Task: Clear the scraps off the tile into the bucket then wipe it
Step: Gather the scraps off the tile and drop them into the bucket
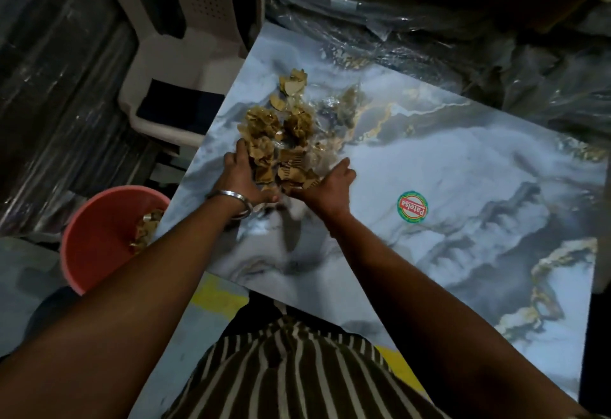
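Both hands cup a heap of brown scraps [281, 141] on the marble tile [446, 160]: left hand [239, 175] and right hand [327, 184] lie open, fingers spread, pressed against the pile's sides. More scraps sit in the red bucket [99, 236] beside the tile's left edge.

A large glossy tile [446, 160] with grey, white and gold marbling serves as the tabletop, set at an angle across the view. A heap of golden-brown scraps [284, 141] lies on its far left part, mixed with some crumpled clear film, and both hands rest on the surface at the near edge of that heap, cupped around it. A round green-and-red sticker [412, 211] (its lettering upside down from here) is stuck flat to the tile, well apart from the scraps, toward the right
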The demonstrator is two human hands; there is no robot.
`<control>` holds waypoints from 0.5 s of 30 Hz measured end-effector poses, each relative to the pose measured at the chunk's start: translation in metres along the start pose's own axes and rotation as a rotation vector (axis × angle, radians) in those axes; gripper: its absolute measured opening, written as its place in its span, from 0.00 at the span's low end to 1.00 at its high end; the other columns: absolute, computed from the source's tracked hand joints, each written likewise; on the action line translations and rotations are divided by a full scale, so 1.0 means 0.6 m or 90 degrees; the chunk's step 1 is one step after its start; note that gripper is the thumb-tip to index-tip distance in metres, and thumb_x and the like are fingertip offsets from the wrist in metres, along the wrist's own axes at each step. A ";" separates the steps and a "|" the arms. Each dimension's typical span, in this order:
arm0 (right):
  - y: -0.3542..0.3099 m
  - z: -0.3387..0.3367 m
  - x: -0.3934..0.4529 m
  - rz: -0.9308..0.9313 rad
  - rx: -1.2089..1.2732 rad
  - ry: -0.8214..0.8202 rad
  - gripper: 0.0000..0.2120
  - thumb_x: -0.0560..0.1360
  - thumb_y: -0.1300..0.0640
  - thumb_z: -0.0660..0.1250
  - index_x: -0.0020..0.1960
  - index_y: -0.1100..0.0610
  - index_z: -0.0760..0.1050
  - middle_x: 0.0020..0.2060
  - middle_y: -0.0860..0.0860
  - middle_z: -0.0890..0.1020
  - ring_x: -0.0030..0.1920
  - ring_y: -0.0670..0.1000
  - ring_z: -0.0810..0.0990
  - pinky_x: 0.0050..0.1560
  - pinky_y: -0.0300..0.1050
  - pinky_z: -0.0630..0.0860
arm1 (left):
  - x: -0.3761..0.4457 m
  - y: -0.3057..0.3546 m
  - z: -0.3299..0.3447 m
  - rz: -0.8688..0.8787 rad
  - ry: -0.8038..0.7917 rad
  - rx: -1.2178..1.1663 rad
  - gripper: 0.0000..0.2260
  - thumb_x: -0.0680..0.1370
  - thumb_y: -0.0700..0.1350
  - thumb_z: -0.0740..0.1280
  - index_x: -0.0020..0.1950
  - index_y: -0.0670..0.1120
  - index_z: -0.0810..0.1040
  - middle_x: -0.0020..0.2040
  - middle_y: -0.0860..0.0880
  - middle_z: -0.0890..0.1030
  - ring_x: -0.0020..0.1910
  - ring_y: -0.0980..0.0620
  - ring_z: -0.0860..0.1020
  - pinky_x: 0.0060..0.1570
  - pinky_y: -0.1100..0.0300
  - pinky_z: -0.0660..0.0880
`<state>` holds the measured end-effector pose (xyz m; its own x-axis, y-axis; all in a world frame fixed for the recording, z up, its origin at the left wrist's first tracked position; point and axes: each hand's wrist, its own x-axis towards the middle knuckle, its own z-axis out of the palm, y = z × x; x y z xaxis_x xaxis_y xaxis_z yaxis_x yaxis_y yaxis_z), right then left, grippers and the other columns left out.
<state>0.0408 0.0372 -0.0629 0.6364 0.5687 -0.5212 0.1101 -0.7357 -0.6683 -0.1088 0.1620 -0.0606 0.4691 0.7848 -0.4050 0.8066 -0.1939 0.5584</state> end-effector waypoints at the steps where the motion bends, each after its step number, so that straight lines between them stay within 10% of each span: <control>1: 0.000 -0.019 0.001 0.012 0.001 0.002 0.73 0.61 0.38 0.85 0.84 0.61 0.39 0.79 0.60 0.53 0.77 0.63 0.62 0.75 0.51 0.67 | -0.002 -0.001 -0.005 -0.008 0.006 0.007 0.67 0.57 0.57 0.85 0.81 0.52 0.40 0.75 0.37 0.58 0.72 0.34 0.66 0.66 0.41 0.71; 7: -0.021 -0.148 0.096 0.011 0.038 0.173 0.54 0.67 0.28 0.75 0.80 0.57 0.60 0.73 0.61 0.65 0.74 0.64 0.69 0.75 0.55 0.67 | -0.010 -0.006 -0.032 -0.093 -0.008 -0.018 0.78 0.51 0.54 0.87 0.77 0.53 0.25 0.78 0.35 0.49 0.78 0.35 0.55 0.71 0.39 0.64; 15: -0.149 -0.151 0.223 -0.104 -0.314 -0.023 0.55 0.62 0.16 0.65 0.82 0.37 0.52 0.80 0.63 0.55 0.79 0.69 0.54 0.74 0.73 0.62 | 0.088 0.025 -0.096 -0.011 -0.075 0.099 0.80 0.46 0.54 0.87 0.73 0.66 0.25 0.78 0.38 0.50 0.71 0.31 0.67 0.67 0.36 0.69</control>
<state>0.1854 0.1456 -0.0245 0.5555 0.6962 -0.4547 0.5581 -0.7175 -0.4168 -0.0927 0.2341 -0.0319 0.4868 0.7156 -0.5009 0.8561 -0.2771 0.4362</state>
